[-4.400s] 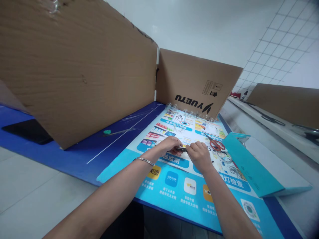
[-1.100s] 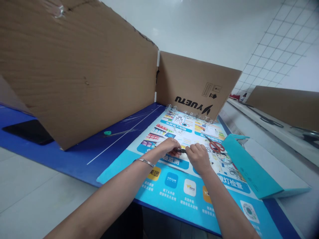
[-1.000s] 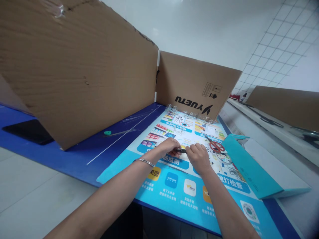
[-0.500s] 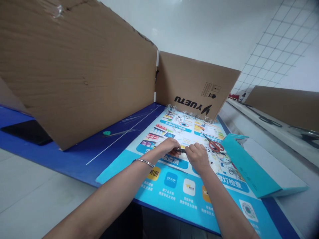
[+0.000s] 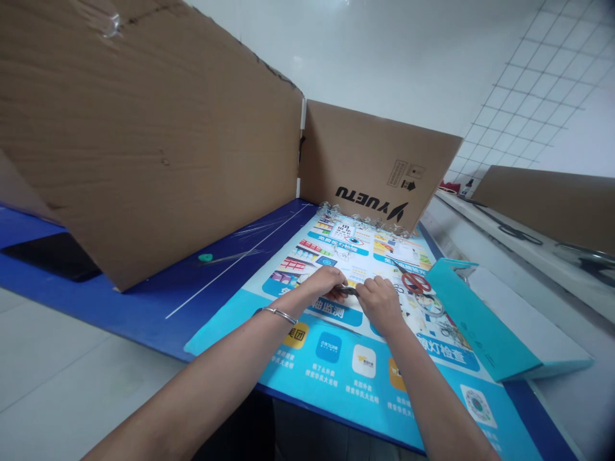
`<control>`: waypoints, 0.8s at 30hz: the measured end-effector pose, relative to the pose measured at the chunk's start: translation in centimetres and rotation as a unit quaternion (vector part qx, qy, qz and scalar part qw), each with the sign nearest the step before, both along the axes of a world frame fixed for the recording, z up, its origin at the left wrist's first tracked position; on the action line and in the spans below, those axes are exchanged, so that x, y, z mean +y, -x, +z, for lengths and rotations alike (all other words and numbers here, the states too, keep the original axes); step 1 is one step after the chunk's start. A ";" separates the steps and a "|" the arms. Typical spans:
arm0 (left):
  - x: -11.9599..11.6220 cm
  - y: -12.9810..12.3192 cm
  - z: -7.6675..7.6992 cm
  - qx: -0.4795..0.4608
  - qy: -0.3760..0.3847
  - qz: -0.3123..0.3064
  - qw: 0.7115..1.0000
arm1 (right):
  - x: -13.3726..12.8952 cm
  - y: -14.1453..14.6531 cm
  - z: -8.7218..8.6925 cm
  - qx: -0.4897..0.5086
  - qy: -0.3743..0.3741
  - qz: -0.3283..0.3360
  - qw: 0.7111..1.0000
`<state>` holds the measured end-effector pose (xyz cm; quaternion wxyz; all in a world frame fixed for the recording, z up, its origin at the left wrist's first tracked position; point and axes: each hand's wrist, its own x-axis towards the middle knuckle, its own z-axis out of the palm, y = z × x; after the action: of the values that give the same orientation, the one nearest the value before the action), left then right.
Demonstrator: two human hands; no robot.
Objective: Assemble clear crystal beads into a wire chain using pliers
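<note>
In the head view, my left hand (image 5: 331, 282) and my right hand (image 5: 382, 302) come close together above the printed blue-and-white mat (image 5: 331, 371). Between them is a small dark, thin object (image 5: 349, 291), pinched by the fingers of both hands. Its kind is too small and too covered to make out. A pair of red-handled scissors (image 5: 416, 283) lies just beyond my right hand. Near it are a coil of thin wire or clear strip (image 5: 431, 305) and other small bits.
Two cardboard panels, a tall left one (image 5: 192, 147) and a back one with printed letters (image 5: 375, 160), meet in a corner. Clear plastic scraps (image 5: 375, 223) line the back panel's foot. At right leans a teal box (image 5: 485, 326). A small green item (image 5: 205, 258) lies at left.
Both hands keep nearly the same place, with the small dark object still between them; it looks slightly turned. The view has shifted very little.
</note>
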<state>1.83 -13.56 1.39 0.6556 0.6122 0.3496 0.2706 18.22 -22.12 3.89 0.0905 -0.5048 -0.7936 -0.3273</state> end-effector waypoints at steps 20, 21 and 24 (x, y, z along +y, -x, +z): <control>-0.2 0.3 0.4 0.012 0.001 -0.015 1.000 | 0.0 0.2 0.1 -0.002 -0.007 0.005 1.000; -0.2 0.2 0.4 0.012 0.002 -0.013 1.000 | -0.1 0.2 0.1 -0.001 -0.005 0.004 1.000; -0.1 0.1 0.3 0.011 0.003 -0.005 1.000 | -0.1 0.3 0.1 0.003 0.000 0.000 1.000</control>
<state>1.70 -13.67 1.70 0.6550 0.6149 0.3546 0.2593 17.91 -22.24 4.03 0.0930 -0.5057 -0.7936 -0.3253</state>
